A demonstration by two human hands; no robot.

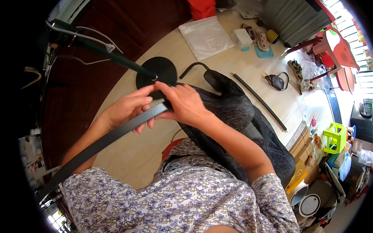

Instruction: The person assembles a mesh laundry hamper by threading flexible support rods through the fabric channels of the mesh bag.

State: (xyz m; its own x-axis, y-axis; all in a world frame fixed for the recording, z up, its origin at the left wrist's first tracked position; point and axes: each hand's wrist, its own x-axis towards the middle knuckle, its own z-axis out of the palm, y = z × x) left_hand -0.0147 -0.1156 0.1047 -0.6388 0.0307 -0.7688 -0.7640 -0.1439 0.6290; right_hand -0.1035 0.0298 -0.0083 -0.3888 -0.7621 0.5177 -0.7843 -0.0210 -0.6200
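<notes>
Touching the left hand (130, 105), whose hold was unclear, the right hand (184, 103) clamped the upper-right end of a long, flat, dark-grey strip (116, 132) slanting lower-left across the left forearm (92, 131).

Over there, the person's bare left hand (134, 104), fingers loosely bent, sits close against the bare right hand (185, 103), which curls knuckles-up, thumb beneath; both bare forearms (235, 141) slant inward.
</notes>
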